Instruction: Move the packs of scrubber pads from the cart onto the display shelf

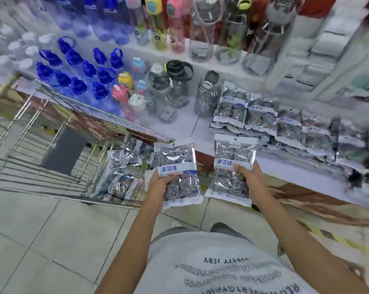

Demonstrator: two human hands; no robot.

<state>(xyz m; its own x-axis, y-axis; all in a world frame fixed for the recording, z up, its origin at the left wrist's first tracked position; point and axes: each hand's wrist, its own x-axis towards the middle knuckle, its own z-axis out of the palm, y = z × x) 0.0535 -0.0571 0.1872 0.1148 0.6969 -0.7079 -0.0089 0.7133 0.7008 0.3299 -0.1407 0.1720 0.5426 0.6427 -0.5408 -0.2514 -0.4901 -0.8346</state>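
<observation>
Left hand: my left hand [158,183] holds one pack of scrubber pads [177,172] from its left side, thumb curled over the front, the other fingers hidden behind it
Right hand: my right hand [250,177] grips a second pack [232,168] from its right side, thumb pressed on the front near the blue label
Packs in hands: both are upright in the air, side by side but apart, above the floor between the cart and the shelf edge
Cart: the wire cart [51,149] stands at my left, with more packs [124,172] lying in its right end
Shelf: the display shelf [185,124] is in front of me; a row of packs [285,128] already lies on its right part
Other goods: blue-capped bottles [77,68] and dark water bottles [173,90] stand on the shelf to the left of the row
</observation>
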